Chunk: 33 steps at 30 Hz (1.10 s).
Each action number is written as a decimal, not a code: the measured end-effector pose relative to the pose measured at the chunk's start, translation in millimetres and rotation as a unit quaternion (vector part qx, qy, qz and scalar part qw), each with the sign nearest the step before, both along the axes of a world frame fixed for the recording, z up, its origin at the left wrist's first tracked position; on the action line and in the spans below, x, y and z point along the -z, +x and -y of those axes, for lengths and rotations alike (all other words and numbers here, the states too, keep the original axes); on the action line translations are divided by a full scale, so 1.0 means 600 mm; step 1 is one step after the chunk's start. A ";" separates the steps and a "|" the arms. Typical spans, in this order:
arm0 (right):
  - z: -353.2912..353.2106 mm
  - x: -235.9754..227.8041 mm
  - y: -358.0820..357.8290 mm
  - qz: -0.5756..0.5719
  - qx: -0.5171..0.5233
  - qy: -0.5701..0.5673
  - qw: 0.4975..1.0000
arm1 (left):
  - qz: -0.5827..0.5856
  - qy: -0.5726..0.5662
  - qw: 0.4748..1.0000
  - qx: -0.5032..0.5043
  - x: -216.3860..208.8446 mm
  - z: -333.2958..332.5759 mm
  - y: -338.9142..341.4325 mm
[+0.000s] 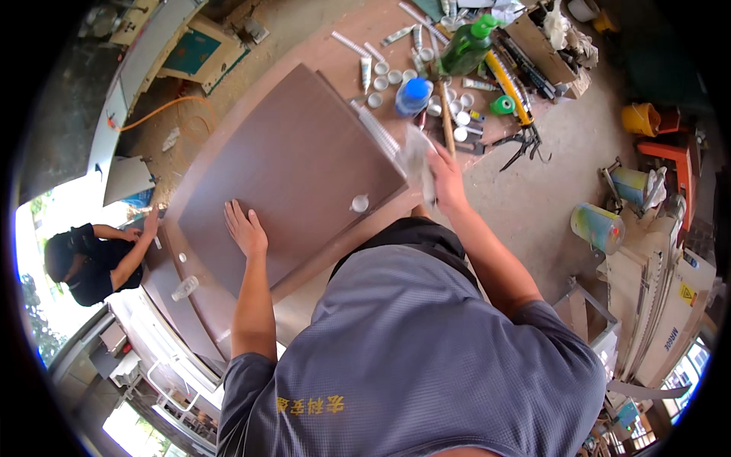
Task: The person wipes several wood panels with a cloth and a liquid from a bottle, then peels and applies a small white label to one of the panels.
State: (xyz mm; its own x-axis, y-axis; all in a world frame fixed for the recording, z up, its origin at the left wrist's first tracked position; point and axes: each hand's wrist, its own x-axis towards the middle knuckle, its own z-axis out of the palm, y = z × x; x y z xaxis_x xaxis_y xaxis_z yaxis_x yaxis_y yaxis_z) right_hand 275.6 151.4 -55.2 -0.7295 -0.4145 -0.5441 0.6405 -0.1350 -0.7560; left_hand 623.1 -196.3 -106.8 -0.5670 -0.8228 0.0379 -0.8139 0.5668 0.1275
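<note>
My left hand [247,228] lies flat with its fingers spread on a large brown panel [282,167], near its front left part. The panel rests on a work table. My right hand [448,179] is beyond the panel's right end, its fingers closed on a pale grey cloth [419,160] that hangs blurred beside the panel's edge. What lies under the cloth is hidden. On the panel, close to its front edge, sits a small round white cap [359,202]. A white ribbed strip [375,129] lies along the right side.
Around the table's far right are a blue-capped container [412,97], a green pump bottle [466,47], a yellow caulking gun [509,87], a roll of green tape [502,105] and several small white caps and tubes. Paint tins [598,227] stand on the floor. A co-worker [91,259] is at the left.
</note>
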 end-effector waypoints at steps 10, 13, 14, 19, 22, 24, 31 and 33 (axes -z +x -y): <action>0.218 0.036 0.232 -0.647 -0.421 0.295 0.563 | -0.013 0.027 0.998 0.046 0.000 -0.003 0.061; 0.184 0.033 0.135 -0.584 -0.300 0.489 0.574 | -0.014 0.036 0.998 0.048 -0.012 -0.001 0.055; 0.167 0.047 0.128 -0.592 -0.284 0.496 0.568 | -0.013 0.040 0.998 0.054 -0.013 0.000 0.050; 0.105 0.024 0.169 -0.542 -0.394 0.500 0.549 | 0.002 0.050 0.997 0.050 -0.021 0.000 0.054; 0.167 0.023 0.125 -0.553 -0.387 0.491 0.550 | 0.007 0.061 0.997 0.048 -0.030 -0.003 0.053; 0.266 0.026 0.077 -0.586 -0.381 0.459 0.549 | 0.003 0.065 0.997 0.043 -0.036 -0.003 0.050; 0.571 0.082 -0.099 -0.680 -0.311 0.378 0.546 | -0.005 0.064 0.996 0.061 -0.033 0.008 0.044; 0.533 0.073 -0.072 -0.676 -0.320 0.377 0.546 | -0.005 0.063 0.996 0.057 -0.032 0.010 0.050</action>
